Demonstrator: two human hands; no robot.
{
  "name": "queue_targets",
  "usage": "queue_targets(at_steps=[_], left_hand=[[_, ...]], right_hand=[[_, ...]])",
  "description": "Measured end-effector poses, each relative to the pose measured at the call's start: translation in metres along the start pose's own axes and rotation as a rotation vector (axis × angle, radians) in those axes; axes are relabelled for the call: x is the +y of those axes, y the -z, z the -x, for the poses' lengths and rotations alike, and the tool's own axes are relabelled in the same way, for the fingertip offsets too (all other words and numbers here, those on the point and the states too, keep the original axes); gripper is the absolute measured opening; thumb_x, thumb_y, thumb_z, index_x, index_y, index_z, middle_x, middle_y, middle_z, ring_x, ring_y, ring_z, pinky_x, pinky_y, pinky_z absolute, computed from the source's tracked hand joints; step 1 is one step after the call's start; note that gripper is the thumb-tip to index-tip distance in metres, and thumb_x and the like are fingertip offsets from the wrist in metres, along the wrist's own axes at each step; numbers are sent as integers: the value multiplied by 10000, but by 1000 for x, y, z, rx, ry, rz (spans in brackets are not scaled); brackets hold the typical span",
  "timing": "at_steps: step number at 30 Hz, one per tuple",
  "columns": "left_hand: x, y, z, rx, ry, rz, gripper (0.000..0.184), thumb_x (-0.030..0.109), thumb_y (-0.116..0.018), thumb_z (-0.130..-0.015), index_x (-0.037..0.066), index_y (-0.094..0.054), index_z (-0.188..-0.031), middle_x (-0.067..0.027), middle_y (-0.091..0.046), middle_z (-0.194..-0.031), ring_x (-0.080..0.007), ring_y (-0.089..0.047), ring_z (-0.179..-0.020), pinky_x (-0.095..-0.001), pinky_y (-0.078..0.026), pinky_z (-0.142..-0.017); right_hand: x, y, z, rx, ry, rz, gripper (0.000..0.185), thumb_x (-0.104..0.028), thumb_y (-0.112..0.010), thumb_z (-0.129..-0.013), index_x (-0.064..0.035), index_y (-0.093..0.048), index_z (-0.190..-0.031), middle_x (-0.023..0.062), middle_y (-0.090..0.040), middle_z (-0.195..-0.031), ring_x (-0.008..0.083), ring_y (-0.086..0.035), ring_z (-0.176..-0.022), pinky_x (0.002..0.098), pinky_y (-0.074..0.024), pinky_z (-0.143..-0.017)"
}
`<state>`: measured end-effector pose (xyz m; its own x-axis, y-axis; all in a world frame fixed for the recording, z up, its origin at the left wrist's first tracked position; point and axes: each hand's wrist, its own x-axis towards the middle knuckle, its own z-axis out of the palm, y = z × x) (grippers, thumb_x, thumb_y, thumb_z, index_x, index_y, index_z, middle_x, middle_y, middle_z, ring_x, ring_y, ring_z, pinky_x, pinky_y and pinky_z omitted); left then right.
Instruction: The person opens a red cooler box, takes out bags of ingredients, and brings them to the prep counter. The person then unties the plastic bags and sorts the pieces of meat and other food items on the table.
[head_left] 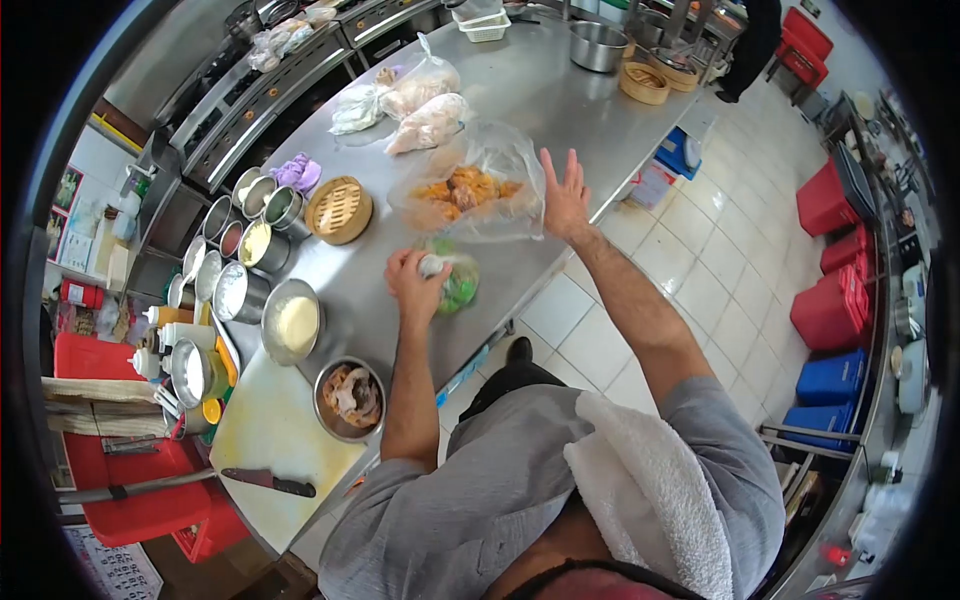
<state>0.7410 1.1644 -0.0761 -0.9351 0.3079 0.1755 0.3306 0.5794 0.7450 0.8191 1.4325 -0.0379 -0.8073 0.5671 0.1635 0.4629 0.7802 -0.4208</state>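
My left hand (415, 285) has its fingers curled at the whitish top of a small clear plastic bag with green contents (460, 285), low on the steel table (540, 90). What the green pieces are, I cannot make out. Beside it lies a large, loose clear plastic bag (510, 150) with orange-coated pieces, probably meat (465, 190). My right hand (567, 195) is raised at that bag's right edge, fingers stretched and spread, holding nothing. Whether it touches the plastic is unclear.
Left stand a bamboo steamer (340, 210), several steel containers (240, 290), a bowl of pale yellow food (295, 320) and a bowl of raw meat (350, 400). A knife (270, 482) lies on the cutting board (290, 430). Further back are filled bags (430, 122) and a pot (598, 47).
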Motion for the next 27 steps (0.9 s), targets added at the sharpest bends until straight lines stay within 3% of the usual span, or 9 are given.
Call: queue_targets(at_steps=[5,10,13,15,16,19,21,24,27], left_hand=[[11,35,-50,-50,-322,-231,393,266,-819,-594,73,-664,-899,-136,-412,-1274,-331,-346,-1204,-407,-287,-1007],[-2,9,-122,-436,-74,127,359,181,-832,-586,72,-650,-876,-119,-381,-1355,-281,-343,-1251,-345,-329,-992],[17,-5,-142,-658,-11,233,328,123,-814,-616,49,-626,-874,-117,-512,-1234,-225,-473,-1140,-293,-400,-922],[38,-10,-146,-765,46,243,318,99,-795,-649,18,-594,-882,-81,-610,-1095,-154,-550,-1013,-265,-437,-867],[39,-14,-143,-763,49,238,318,99,-795,-649,18,-594,-882,-81,-610,-1095,-154,-550,-1013,-265,-437,-867],[46,-18,-123,-526,12,559,273,52,-732,-715,-5,-574,-930,-83,-617,-1042,-130,-558,-967,-265,-426,-885],[54,-21,-109,-436,30,687,236,51,-721,-733,1,-566,-903,-88,-626,-1003,-140,-567,-949,-272,-440,-857],[80,-28,-96,-248,109,852,181,50,-690,-766,17,-547,-872,-88,-629,-929,-144,-572,-895,-278,-455,-803],[117,-49,-107,-61,90,785,166,81,-671,-789,44,-520,-849,-41,-594,-821,-113,-536,-764,-255,-435,-716]], right_hand=[[-27,2,-86,-300,176,78,1146,-230,-792,-609,-327,-5,-1436,211,77,-1478,435,18,-1355,663,-123,-1009],[-76,-22,-130,-525,478,126,1159,-205,-803,-586,-326,-24,-1436,182,89,-1487,428,56,-1357,677,-120,-1006],[-81,-50,-119,-438,665,-74,974,-142,-740,-646,-297,-175,-1425,195,-46,-1478,369,18,-1375,683,-129,-999],[-80,-55,-117,-494,917,-25,650,-99,-659,-710,-225,-419,-1301,208,-396,-1294,312,-247,-1318,633,-216,-994],[-72,-66,-117,-493,920,-31,650,-99,-659,-710,-225,-419,-1301,208,-396,-1294,312,-247,-1318,633,-216,-994],[-39,-86,-123,-315,732,-395,286,-67,-611,-749,-124,-565,-1025,106,-577,-952,236,-526,-1021,516,-409,-863],[-28,-68,-130,-406,-108,-1394,89,-32,-551,-801,-100,-534,-856,40,-571,-786,147,-546,-739,322,-447,-651],[-4,-8,-163,-252,-310,-1992,145,56,-508,-744,-84,-509,-782,27,-577,-805,133,-561,-687,267,-484,-595],[39,80,-170,-227,-127,-2071,179,76,-512,-718,-93,-497,-774,25,-575,-809,128,-559,-694,277,-491,-617]])
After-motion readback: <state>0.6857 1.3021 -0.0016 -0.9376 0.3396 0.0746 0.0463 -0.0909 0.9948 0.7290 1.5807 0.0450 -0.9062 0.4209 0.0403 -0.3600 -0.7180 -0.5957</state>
